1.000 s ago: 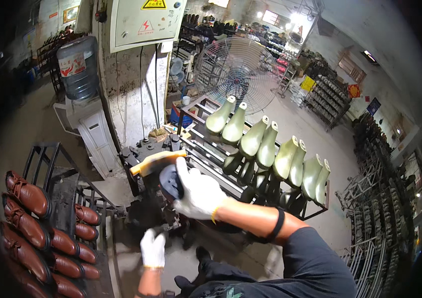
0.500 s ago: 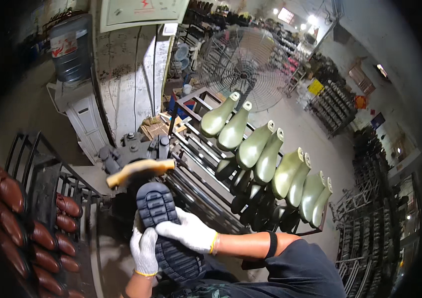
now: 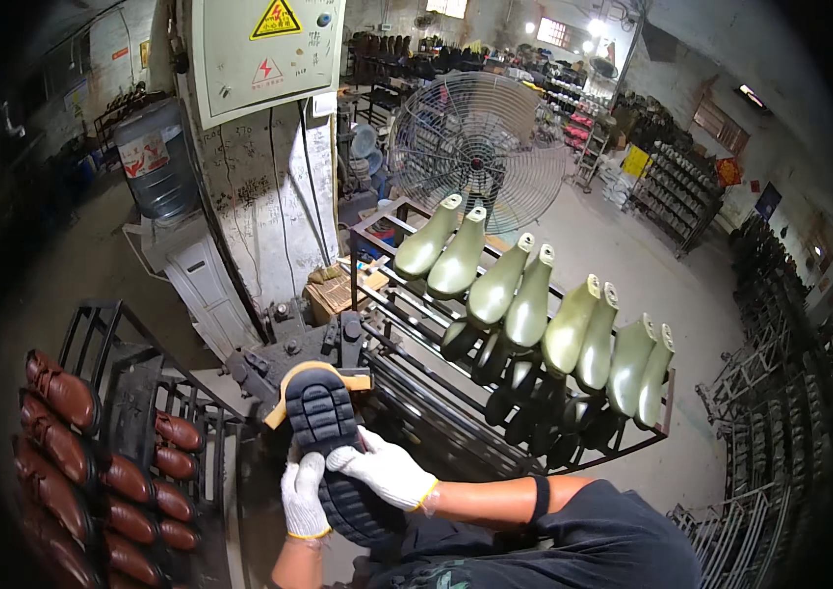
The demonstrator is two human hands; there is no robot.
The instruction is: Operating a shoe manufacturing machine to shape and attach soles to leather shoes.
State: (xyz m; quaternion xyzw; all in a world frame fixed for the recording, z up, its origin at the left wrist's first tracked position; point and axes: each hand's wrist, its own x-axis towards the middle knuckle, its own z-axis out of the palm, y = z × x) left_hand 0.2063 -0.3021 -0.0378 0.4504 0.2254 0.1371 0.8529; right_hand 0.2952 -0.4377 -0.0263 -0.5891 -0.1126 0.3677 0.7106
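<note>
A black shoe with its ridged sole turned up is between my gloved hands. My left hand, in a white knit glove with a yellow cuff, grips its left side. On the other edge my right hand is closed too, its thumb lying over the middle of the sole. Both hands' far fingers are hidden beneath the shoe. The shoe's upper is out of sight. Just behind the far end of the sole, a curved tan strip shows on a dark metal machine.
Brown leather shoes fill a rack at the left. Several green shoe lasts stand along a metal rack ahead to the right. Beyond it is a large caged fan. An electrical box hangs on the pillar, beside a water dispenser.
The view has shifted, so the surroundings sit lower in it. The shoe's far end now overlaps the tan strip, where a gap lay before. Both hands keep their grip.
</note>
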